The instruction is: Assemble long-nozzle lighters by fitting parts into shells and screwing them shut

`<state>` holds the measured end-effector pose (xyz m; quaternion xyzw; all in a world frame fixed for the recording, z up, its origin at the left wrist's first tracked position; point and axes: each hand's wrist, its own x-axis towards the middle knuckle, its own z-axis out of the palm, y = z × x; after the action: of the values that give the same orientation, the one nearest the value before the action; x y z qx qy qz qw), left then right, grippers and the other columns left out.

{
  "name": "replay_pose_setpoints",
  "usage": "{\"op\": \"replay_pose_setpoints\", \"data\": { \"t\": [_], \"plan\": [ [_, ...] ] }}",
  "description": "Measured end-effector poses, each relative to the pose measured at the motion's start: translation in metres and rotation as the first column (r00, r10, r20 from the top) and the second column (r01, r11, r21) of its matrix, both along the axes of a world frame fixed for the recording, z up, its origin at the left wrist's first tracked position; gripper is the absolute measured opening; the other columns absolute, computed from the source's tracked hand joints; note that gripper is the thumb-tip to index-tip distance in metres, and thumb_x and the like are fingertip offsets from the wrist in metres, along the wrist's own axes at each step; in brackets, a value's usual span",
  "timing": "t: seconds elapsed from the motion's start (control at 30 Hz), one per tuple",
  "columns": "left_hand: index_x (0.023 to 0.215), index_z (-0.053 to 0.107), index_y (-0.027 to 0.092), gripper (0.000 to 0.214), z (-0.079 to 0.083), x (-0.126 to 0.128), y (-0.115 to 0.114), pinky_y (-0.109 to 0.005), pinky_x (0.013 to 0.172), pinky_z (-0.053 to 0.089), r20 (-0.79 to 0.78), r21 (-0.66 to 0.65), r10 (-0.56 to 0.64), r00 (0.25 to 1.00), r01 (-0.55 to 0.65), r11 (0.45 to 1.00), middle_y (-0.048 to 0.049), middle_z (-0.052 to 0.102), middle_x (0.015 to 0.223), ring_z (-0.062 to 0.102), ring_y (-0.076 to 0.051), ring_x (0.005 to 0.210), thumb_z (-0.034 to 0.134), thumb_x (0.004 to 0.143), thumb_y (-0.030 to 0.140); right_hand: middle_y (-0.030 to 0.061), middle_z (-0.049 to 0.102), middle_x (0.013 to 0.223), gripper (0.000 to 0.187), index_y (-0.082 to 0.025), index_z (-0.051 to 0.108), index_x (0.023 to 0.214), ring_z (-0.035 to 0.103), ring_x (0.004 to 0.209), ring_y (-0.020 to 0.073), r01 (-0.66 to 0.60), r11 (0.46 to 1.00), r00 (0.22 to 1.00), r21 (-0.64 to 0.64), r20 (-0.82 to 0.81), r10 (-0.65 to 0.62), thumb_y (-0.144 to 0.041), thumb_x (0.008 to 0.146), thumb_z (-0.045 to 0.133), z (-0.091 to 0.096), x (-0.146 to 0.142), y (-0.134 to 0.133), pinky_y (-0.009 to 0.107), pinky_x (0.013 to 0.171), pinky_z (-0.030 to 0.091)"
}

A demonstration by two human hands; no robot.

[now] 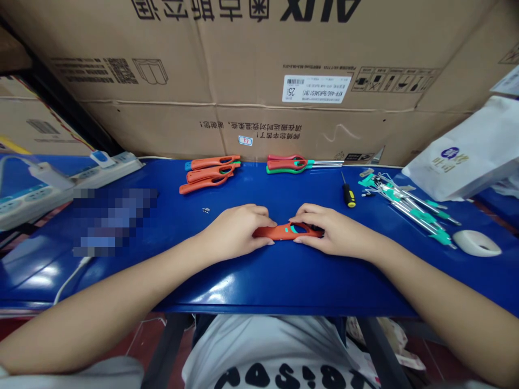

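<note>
An orange barbecue lighter handle (279, 232) with a teal trigger lies sideways between my hands, low over the blue table. My left hand (239, 229) pinches its left end between thumb and fingers. Closed round its right end, my right hand (324, 229) covers part of the trigger opening and the tip. Several orange lighter handles (211, 175) are stacked behind my left hand. Red and green lighters with metal rods (287, 163) lie at the back. A few tiny screws (206, 210) sit left of my left hand.
Right of my right hand are a black and yellow screwdriver (347, 195), several metal rods with teal parts (413, 208) and a white oval object (477, 243). A white bag (446, 151) and power strips (81, 175) flank the table (251, 281). A large cardboard box (251, 70) closes the back.
</note>
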<state>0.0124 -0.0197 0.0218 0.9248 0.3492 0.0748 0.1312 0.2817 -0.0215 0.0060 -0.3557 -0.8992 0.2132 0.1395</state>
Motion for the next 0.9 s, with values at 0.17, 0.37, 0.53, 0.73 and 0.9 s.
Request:
{"op": "replay_pose_setpoints", "data": {
  "t": [0.17, 0.37, 0.53, 0.73, 0.9],
  "plan": [
    [0.107, 0.074, 0.021, 0.017, 0.0034, 0.003, -0.0048, -0.03, 0.077, 0.05, -0.049, 0.085, -0.025, 0.998, 0.029, 0.996, -0.0041, 0.071, 0.102, 0.066, -0.022, 0.096, 0.067, 0.092, 0.023, 0.0113, 0.065, 0.115, 0.031, -0.019, 0.068, 0.121, 0.066, 0.096, 0.024, 0.015, 0.997, 0.995, 0.08, 0.098, -0.022, -0.034, 0.094, 0.063, 0.0022, -0.0025, -0.0034, 0.037, 0.084, 0.055],
    [0.111, 0.074, 0.021, 0.021, 0.0013, 0.0037, -0.0052, -0.031, 0.077, 0.05, -0.031, 0.066, 0.002, 1.0, 0.0, 0.998, -0.0047, 0.071, 0.105, 0.066, -0.023, 0.098, 0.068, 0.091, 0.025, 0.0113, 0.066, 0.118, 0.033, -0.018, 0.067, 0.123, 0.067, 0.098, 0.0247, 0.001, 0.995, 0.993, 0.104, 0.116, -0.013, -0.033, 0.093, 0.062, 0.003, -0.0022, -0.0035, 0.036, 0.083, 0.054],
    [0.113, 0.074, 0.021, 0.027, -0.0044, 0.003, -0.001, -0.031, 0.083, 0.051, 0.079, -0.044, 0.054, 0.995, -0.051, 0.998, -0.0032, 0.07, 0.106, 0.066, -0.022, 0.102, 0.074, 0.087, 0.025, 0.0107, 0.065, 0.12, 0.035, -0.018, 0.066, 0.125, 0.067, 0.1, 0.0242, 0.0, 0.995, 0.995, 0.097, 0.101, -0.01, -0.03, 0.093, 0.063, 0.003, -0.0009, -0.0033, 0.035, 0.083, 0.054],
    [0.111, 0.076, 0.021, 0.024, -0.0026, 0.0025, -0.0028, -0.031, 0.079, 0.049, 0.048, -0.023, 0.049, 0.998, -0.048, 0.999, -0.0027, 0.07, 0.103, 0.066, -0.022, 0.099, 0.076, 0.088, 0.028, 0.0114, 0.065, 0.118, 0.034, -0.018, 0.067, 0.125, 0.067, 0.098, 0.0255, 0.007, 0.992, 0.985, 0.125, 0.167, -0.028, -0.03, 0.094, 0.062, 0.0043, -0.0037, -0.0045, 0.037, 0.081, 0.055],
    [0.112, 0.075, 0.021, 0.024, -0.0024, 0.0025, -0.004, -0.032, 0.08, 0.05, 0.034, -0.019, 0.051, 0.998, -0.05, 0.999, -0.0029, 0.07, 0.105, 0.066, -0.023, 0.1, 0.076, 0.088, 0.028, 0.0118, 0.065, 0.119, 0.033, -0.018, 0.066, 0.124, 0.067, 0.098, 0.0253, 0.003, 0.991, 0.985, 0.13, 0.169, -0.025, -0.032, 0.095, 0.062, 0.0031, -0.003, -0.004, 0.036, 0.081, 0.054]
  ]
}}
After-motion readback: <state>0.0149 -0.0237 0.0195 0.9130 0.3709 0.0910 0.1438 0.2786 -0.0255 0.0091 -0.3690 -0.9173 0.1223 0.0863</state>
